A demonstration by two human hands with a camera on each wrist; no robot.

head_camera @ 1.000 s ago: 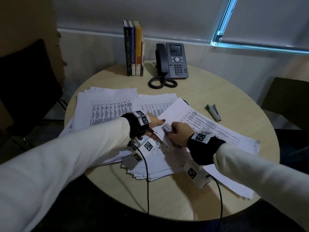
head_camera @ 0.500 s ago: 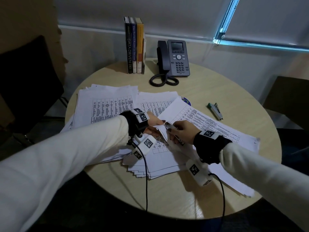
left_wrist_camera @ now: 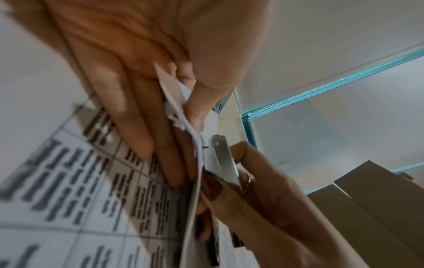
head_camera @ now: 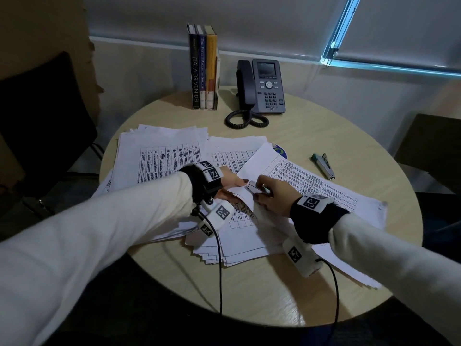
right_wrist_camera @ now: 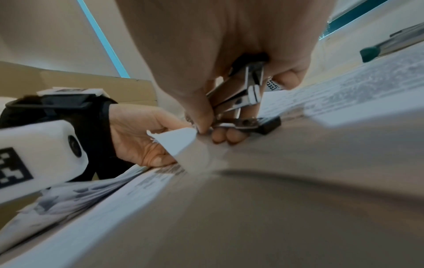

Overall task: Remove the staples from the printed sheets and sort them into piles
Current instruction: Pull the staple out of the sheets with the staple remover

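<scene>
White sheets (head_camera: 159,156) printed with black tables are spread on a pale beige table (head_camera: 299,136). Cream sleeves (head_camera: 104,236) and black wristbands (head_camera: 316,221) are worn. A grey phone (head_camera: 268,87) and a yellow book (head_camera: 210,68) are seen far.

Bare table (head_camera: 311,136) beyond stapler (head_camera: 323,166)

left hand (head_camera: 230,187) pinching, right hand (head_camera: 273,196) curled — fingertips meeting

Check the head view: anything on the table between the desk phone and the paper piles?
Only the phone's coiled cord lies there; past it, the table is bare down to the paper piles. Head view shows this.
</scene>
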